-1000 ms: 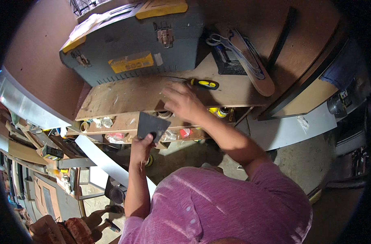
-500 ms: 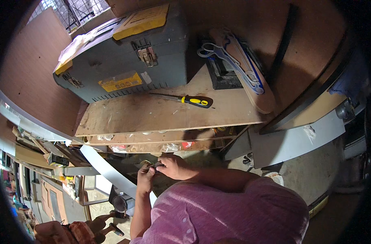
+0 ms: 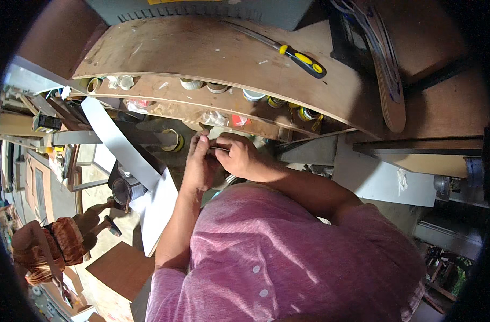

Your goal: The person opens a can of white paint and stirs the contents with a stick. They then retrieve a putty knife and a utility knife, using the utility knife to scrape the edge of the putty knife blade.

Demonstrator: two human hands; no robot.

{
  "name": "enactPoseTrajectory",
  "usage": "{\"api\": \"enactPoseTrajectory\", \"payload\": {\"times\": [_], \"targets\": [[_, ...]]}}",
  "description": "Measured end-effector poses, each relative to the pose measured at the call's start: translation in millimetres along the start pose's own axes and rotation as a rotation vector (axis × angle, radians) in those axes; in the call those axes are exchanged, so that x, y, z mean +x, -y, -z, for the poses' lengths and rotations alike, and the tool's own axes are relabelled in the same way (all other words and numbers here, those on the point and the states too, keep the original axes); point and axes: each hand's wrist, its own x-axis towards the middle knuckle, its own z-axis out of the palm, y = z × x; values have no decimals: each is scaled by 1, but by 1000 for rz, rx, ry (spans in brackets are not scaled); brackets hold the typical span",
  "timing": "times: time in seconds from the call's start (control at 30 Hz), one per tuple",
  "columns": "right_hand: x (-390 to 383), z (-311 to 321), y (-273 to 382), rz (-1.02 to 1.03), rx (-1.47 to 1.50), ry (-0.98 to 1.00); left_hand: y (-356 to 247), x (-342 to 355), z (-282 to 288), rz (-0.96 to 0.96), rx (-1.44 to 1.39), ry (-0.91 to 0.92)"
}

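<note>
Near the frame's centre, our left hand [image 3: 198,167] and right hand [image 3: 242,155] pinch a thin dark piece [image 3: 219,148] between them (our fingers hide most of it); toward the upper right, a file [image 3: 283,49] lies on the plywood shelf [image 3: 175,48].

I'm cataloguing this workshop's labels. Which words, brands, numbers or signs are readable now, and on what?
None can be read.
Toolbox: its yellow label is cut off by the picture's top edge.
Cans: markings too small and blurred.
Red packet: too small.
Held piece: only a thin strip shows, no text visible.
</note>
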Motion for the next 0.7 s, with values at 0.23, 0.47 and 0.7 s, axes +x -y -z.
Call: {"api": "enactPoseTrajectory", "payload": {"times": [0.23, 0.47, 0.7], "targets": [[3, -4, -2, 168, -61, -22, 5, -5, -14, -99, -139, -41], [-5, -12, 4, 124, 117, 80, -8, -11, -2, -102, -236, -158], [-2, -47, 10, 326, 73, 455, 10, -19, 38, -124, -415, -290]]}}
